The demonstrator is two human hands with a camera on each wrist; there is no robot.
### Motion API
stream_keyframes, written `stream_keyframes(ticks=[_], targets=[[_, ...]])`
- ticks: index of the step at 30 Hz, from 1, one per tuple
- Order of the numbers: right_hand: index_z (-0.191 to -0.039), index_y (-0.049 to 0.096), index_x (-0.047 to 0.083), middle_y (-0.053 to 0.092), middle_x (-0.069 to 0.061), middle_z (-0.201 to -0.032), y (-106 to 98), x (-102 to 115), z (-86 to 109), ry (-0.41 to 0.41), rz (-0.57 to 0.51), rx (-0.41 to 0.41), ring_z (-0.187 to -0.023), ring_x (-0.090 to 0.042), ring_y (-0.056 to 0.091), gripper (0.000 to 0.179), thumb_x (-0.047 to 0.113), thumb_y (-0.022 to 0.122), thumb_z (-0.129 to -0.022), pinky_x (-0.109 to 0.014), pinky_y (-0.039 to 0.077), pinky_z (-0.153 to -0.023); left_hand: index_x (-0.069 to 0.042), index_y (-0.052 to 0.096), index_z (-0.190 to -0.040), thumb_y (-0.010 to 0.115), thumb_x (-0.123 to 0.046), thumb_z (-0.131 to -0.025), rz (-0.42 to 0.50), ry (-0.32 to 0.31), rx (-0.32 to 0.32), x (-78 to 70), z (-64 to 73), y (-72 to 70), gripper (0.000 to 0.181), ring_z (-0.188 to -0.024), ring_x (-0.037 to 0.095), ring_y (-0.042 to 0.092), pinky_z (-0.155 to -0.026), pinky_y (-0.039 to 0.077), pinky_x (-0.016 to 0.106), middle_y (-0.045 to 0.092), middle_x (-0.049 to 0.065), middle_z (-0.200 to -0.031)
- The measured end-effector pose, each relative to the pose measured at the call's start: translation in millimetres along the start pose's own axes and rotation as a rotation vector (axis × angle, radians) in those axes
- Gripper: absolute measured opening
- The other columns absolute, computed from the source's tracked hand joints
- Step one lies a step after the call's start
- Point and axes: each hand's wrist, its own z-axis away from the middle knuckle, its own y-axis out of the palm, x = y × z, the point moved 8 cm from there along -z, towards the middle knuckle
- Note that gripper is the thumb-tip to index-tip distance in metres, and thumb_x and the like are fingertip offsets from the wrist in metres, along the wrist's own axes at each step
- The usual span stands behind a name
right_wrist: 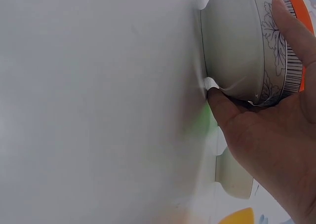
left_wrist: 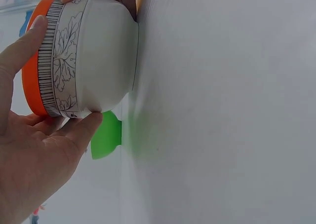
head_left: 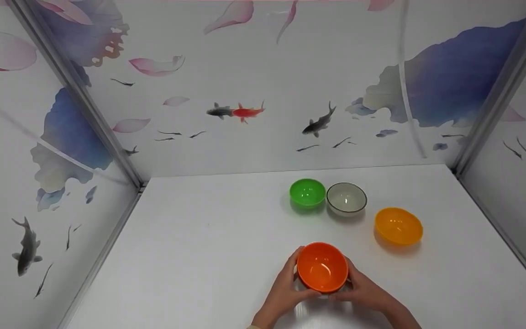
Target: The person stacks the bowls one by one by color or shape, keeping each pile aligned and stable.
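An orange bowl [head_left: 322, 267] sits at the front of the table, held between both hands. In the left wrist view its orange rim rises above a white bowl [left_wrist: 106, 51] with a leaf-pattern band, which surrounds it from below. My left hand [head_left: 286, 284] grips the left side, thumb at the near side of the rim and fingers round the wall. The right hand [head_left: 367, 290] grips the opposite side, a fingertip low near the base. A small white ridged piece [right_wrist: 210, 83] shows at that fingertip. The base is close over the table.
Farther back stand a green bowl [head_left: 307, 193] and a grey-white bowl with a dark rim [head_left: 346, 199], side by side. A yellow-orange bowl [head_left: 398, 226] stands to their right. Printed panels [head_left: 272, 73] wall the white table [head_left: 190, 256] at the back and both sides.
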Motion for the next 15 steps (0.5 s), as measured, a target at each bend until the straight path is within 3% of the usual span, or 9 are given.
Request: stream_keyframes(ticks=[15], targets=[[-0.159, 0.008, 0.006, 0.022, -0.022, -0.163, -1.7, 2.0, 1.2, -0.008, 0.008, 0.009, -0.144, -0.043, 0.029, 0.107, 0.028, 0.081, -0.084, -0.064, 0.028, -0.119, -0.022, 0.027, -0.157, 0.085, -0.04, -0.076, -0.002, -0.032, -0.009, 3.6, -2.5, 0.9, 0.102, -0.148, 0.024, 0.036, -0.114, 0.044, 0.048, 0.035, -0.003, -0.161]])
